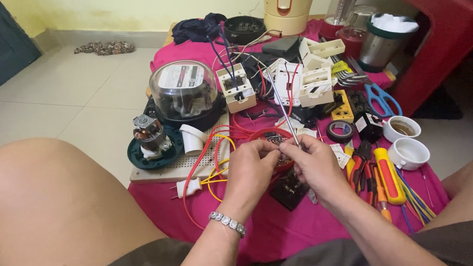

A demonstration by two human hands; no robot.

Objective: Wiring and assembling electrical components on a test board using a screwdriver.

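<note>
While we sit low over the pink cloth (274,228), our knees frame the work and both hands meet at its middle.

Left hand: our left hand (250,167) is curled, thumb and fingers pinched on a small part we cannot make out, so it stays fixed close under our eyes.
Right hand: our right hand (315,164) is closed around a thin metal rod (284,111), likely a screwdriver shaft, tip down at the pinched part; the shaft leans up and away to keep the view open.
Wires: red and yellow wires (210,150) loop from the hands to a white plug (188,188), slack enough to let the part lift.
Board: a pegboard (157,172) bears a motor (150,135) on a green base, with a glass-domed meter (184,92) behind.
Tools: pliers (359,167) and a yellow driver (390,176) lie just right of the right hand, within reach.
Further: scissors (381,98), tape (340,131), and two white cups (407,143) sit well apart.
</note>
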